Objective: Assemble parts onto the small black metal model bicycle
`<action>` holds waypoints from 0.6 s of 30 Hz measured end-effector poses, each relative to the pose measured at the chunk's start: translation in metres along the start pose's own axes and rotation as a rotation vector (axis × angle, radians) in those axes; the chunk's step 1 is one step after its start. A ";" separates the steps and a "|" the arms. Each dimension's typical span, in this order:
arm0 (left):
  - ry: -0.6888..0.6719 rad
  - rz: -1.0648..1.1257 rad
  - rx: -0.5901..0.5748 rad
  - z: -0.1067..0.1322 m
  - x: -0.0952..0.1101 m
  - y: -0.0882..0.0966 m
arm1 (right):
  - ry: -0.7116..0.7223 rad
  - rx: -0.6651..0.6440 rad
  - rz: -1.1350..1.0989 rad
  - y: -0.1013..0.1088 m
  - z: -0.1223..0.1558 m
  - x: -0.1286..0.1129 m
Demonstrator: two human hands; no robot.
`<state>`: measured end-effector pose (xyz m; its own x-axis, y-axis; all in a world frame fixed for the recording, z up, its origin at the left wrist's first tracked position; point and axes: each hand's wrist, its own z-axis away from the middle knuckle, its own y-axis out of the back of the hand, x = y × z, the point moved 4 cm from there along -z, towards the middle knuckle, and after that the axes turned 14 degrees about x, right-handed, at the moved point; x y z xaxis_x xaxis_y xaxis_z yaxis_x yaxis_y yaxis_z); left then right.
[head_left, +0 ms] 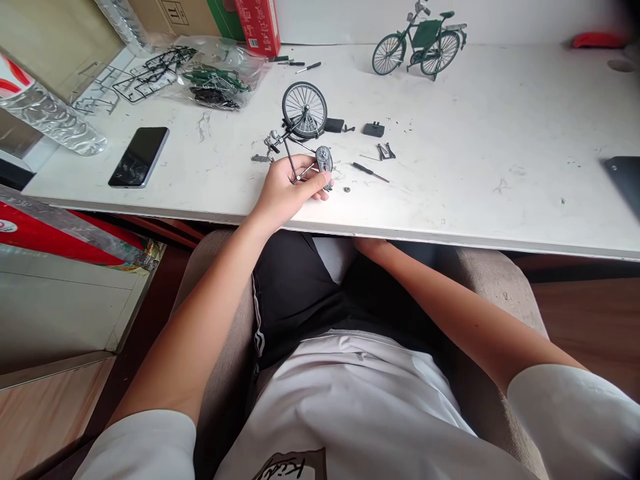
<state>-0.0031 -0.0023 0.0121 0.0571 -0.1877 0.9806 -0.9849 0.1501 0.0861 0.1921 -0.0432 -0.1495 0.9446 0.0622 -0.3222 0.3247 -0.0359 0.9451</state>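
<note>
My left hand (295,183) is closed around the frame of a partly assembled model bicycle (295,150) above the near part of the white table. One spoked wheel (305,108) stands at its far end, and a grey crank piece (324,160) shows by my thumb. My right hand (370,245) is below the table edge, its fingers hidden. To the right of the model lie a small screwdriver (371,172), a tiny round part (347,190), a pair of dark small parts (387,152) and a dark block-shaped piece (374,129).
A finished green model bicycle (425,41) stands at the back. Left of the model are a phone (139,157), a plastic bag of parts (220,77), black part frames (150,73) and a water bottle (55,117). A dark flat object (625,177) lies at the right edge.
</note>
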 end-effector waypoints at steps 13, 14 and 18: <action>0.005 0.017 -0.011 0.002 0.004 0.000 | -0.009 0.074 0.051 -0.013 -0.005 0.002; 0.007 0.020 -0.011 0.002 0.004 -0.001 | -0.008 0.069 0.065 -0.015 -0.005 0.003; 0.022 0.026 0.003 0.002 0.006 -0.001 | 0.063 0.001 0.095 -0.026 -0.008 0.001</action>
<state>-0.0022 -0.0057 0.0173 0.0355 -0.1623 0.9861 -0.9866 0.1518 0.0605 0.1842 -0.0347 -0.1739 0.9663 0.1209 -0.2272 0.2340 -0.0456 0.9712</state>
